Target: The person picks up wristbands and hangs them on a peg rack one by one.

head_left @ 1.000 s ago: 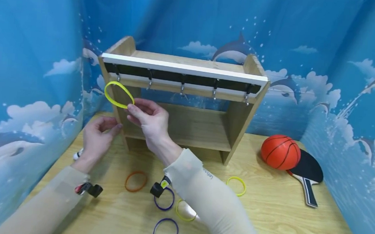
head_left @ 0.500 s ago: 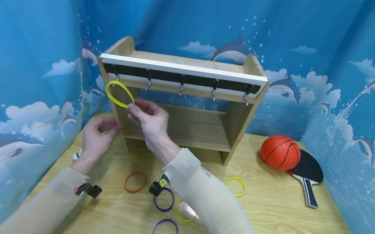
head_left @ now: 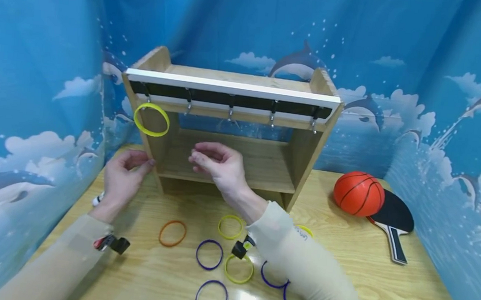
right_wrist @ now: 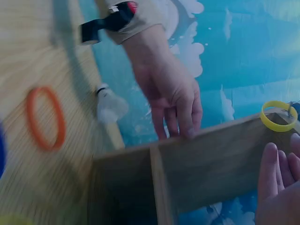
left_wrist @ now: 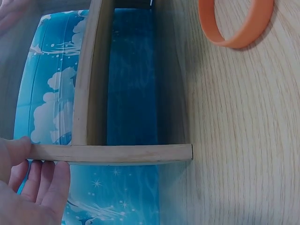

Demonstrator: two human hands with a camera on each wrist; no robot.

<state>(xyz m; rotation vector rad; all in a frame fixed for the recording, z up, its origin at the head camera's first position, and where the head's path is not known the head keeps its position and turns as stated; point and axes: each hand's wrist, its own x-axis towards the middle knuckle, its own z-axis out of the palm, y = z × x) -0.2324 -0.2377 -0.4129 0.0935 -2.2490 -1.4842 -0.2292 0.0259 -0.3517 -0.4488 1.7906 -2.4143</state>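
Observation:
A yellow wristband (head_left: pixel 137 124) hangs from the leftmost hook (head_left: pixel 149 97) of the rack on the wooden shelf (head_left: pixel 239 161). In the right wrist view the same yellow wristband (right_wrist: pixel 277 126) dangles near the shelf's corner. My right hand (head_left: pixel 222 167) is in front of the shelf opening, apart from the wristband, with loosely bent fingers and nothing in them. My left hand (head_left: pixel 124 178) holds the front edge of the shelf's left side panel. The left wrist view shows the thumb and fingers of my left hand (left_wrist: pixel 35 187) on opposite faces of that panel.
Several more hooks line the black strip (head_left: pixel 210 98). On the table lie an orange wristband (head_left: pixel 160 236), purple wristbands (head_left: pixel 197 297) and yellow wristbands (head_left: pixel 219 230). At right, a small basketball (head_left: pixel 358 194) sits against a table tennis paddle (head_left: pixel 397 214). A shuttlecock (right_wrist: pixel 110 108) lies left of the shelf.
My right hand has let go of the yellow wristband and moved right and slightly down. The wristband now hangs from the leftmost hook. My left hand stays on the side panel.

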